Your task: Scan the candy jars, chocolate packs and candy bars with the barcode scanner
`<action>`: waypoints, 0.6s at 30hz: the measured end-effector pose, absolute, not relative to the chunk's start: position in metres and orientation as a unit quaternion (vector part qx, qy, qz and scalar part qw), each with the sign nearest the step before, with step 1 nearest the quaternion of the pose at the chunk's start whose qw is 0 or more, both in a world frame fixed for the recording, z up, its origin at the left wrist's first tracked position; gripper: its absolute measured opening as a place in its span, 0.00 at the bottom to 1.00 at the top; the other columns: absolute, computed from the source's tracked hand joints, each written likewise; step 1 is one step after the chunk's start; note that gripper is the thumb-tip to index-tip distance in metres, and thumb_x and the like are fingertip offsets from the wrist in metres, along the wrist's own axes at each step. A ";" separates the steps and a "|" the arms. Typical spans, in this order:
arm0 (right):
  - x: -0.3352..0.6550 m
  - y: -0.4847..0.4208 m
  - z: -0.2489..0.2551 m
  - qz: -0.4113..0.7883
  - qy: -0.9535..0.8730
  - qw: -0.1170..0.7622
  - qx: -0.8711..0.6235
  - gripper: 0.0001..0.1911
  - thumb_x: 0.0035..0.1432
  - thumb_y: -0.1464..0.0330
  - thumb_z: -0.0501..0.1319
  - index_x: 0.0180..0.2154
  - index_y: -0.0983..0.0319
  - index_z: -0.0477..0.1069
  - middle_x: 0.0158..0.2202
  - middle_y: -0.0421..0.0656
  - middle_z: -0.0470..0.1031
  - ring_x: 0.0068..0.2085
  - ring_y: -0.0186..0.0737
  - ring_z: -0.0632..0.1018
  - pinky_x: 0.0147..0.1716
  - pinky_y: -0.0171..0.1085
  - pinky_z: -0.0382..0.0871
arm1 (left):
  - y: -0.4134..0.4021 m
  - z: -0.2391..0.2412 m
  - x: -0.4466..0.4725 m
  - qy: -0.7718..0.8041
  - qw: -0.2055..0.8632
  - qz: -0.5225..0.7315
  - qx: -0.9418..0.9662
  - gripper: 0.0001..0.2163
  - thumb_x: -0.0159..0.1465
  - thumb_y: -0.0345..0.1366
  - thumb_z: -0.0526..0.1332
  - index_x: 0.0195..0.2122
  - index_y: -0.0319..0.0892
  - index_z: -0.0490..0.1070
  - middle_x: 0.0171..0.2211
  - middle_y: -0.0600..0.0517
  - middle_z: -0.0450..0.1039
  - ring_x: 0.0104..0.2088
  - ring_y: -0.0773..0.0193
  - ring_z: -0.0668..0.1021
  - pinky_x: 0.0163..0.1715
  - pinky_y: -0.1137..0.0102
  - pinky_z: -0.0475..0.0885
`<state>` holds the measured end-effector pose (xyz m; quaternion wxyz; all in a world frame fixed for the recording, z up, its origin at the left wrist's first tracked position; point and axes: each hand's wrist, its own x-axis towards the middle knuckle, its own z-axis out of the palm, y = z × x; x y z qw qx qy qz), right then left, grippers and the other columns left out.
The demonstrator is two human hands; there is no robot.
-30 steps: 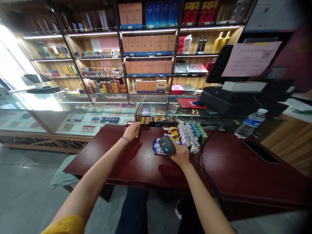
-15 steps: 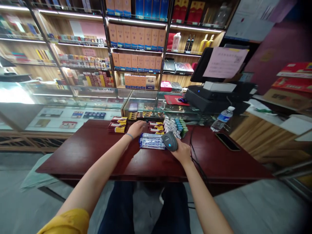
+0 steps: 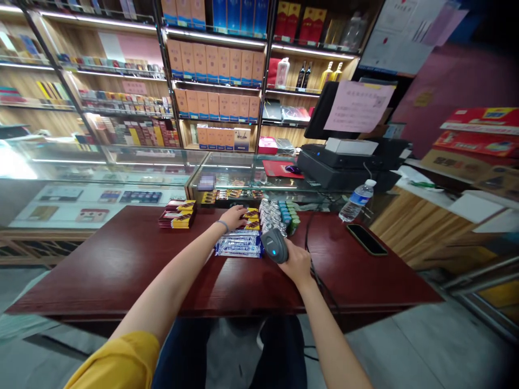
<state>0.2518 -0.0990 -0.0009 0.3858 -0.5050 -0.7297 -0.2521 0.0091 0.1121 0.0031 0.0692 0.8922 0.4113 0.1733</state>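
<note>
My right hand (image 3: 298, 263) is wrapped round a dark grey barcode scanner (image 3: 275, 246) with a small blue light, held above the table. My left hand (image 3: 234, 218) reaches over the left end of the brown-and-yellow snack packs (image 3: 252, 220), its fingers stretched out onto them. In front of those packs lies a row of blue-and-white wrapped sticks (image 3: 238, 246). Right of the packs stand silver-wrapped rolls (image 3: 271, 214), then blue and green ones (image 3: 290, 219). A second stack of brown-and-yellow packs (image 3: 177, 214) sits farther left.
The dark red table (image 3: 162, 270) holds a water bottle (image 3: 357, 201), a phone (image 3: 367, 239) and a black cable (image 3: 310, 232). Behind it stand a glass display case (image 3: 227, 167), a black monitor (image 3: 324, 111) and stocked shelves. Cartons (image 3: 474, 146) are piled at right.
My left hand has moved right, from beside the brown-and-yellow packs onto them. The scanner stays in my right hand. The whole view has shifted slightly.
</note>
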 end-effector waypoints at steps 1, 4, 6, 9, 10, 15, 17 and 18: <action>0.252 -0.099 -0.002 -0.254 -0.731 0.387 -0.502 0.17 0.56 0.66 0.58 0.47 0.65 0.72 0.30 0.46 0.81 0.29 0.44 0.81 0.29 0.36 0.70 | 0.116 0.003 0.011 0.420 0.064 0.159 0.891 0.26 0.62 0.39 0.66 0.61 0.41 0.70 0.63 0.39 0.67 0.63 0.51 0.70 0.63 0.61 0.65; 0.251 -0.099 -0.005 -0.257 -0.727 0.393 -0.501 0.17 0.57 0.66 0.57 0.47 0.65 0.72 0.31 0.47 0.81 0.29 0.43 0.81 0.31 0.37 0.70 | 0.126 0.005 0.015 0.442 0.062 0.128 0.886 0.28 0.61 0.43 0.67 0.62 0.41 0.69 0.62 0.39 0.69 0.61 0.50 0.72 0.61 0.62 0.66; 0.250 -0.099 -0.007 -0.255 -0.724 0.397 -0.503 0.17 0.57 0.66 0.57 0.46 0.65 0.73 0.31 0.47 0.81 0.29 0.43 0.81 0.31 0.37 0.71 | 0.128 0.008 0.016 0.450 0.068 0.115 0.883 0.28 0.62 0.44 0.66 0.62 0.42 0.69 0.58 0.41 0.73 0.57 0.51 0.76 0.57 0.63 0.69; 0.250 -0.098 -0.010 -0.256 -0.727 0.394 -0.501 0.16 0.56 0.67 0.58 0.46 0.65 0.73 0.31 0.47 0.81 0.30 0.43 0.81 0.31 0.37 0.70 | 0.126 0.014 0.015 0.473 0.059 0.090 0.874 0.24 0.63 0.44 0.64 0.60 0.46 0.72 0.51 0.44 0.79 0.51 0.52 0.80 0.49 0.66 0.73; 0.251 -0.098 -0.011 -0.256 -0.728 0.393 -0.500 0.17 0.56 0.67 0.58 0.46 0.65 0.73 0.31 0.47 0.81 0.30 0.43 0.81 0.31 0.37 0.70 | 0.124 0.015 0.014 0.482 0.047 0.082 0.871 0.23 0.64 0.45 0.63 0.60 0.47 0.72 0.49 0.44 0.79 0.49 0.52 0.80 0.47 0.66 0.73; 0.251 -0.097 -0.012 -0.251 -0.727 0.389 -0.507 0.17 0.55 0.68 0.59 0.46 0.66 0.73 0.31 0.45 0.81 0.30 0.43 0.81 0.30 0.37 0.69 | 0.114 0.022 0.014 0.462 -0.036 0.041 0.885 0.15 0.68 0.43 0.58 0.51 0.45 0.77 0.43 0.40 0.80 0.44 0.49 0.82 0.43 0.63 0.73; 0.250 -0.098 -0.010 -0.254 -0.723 0.390 -0.510 0.17 0.55 0.67 0.60 0.46 0.66 0.74 0.30 0.45 0.81 0.29 0.43 0.81 0.30 0.37 0.68 | 0.110 0.026 0.014 0.431 -0.062 0.020 0.900 0.13 0.69 0.37 0.56 0.46 0.41 0.78 0.40 0.37 0.80 0.42 0.49 0.82 0.43 0.62 0.73; 0.249 -0.098 -0.010 -0.257 -0.721 0.391 -0.511 0.16 0.56 0.67 0.60 0.46 0.66 0.74 0.31 0.45 0.81 0.29 0.42 0.81 0.29 0.37 0.68 | 0.107 0.028 0.013 0.416 -0.072 0.013 0.906 0.13 0.70 0.35 0.54 0.46 0.40 0.78 0.39 0.37 0.80 0.42 0.49 0.82 0.42 0.62 0.73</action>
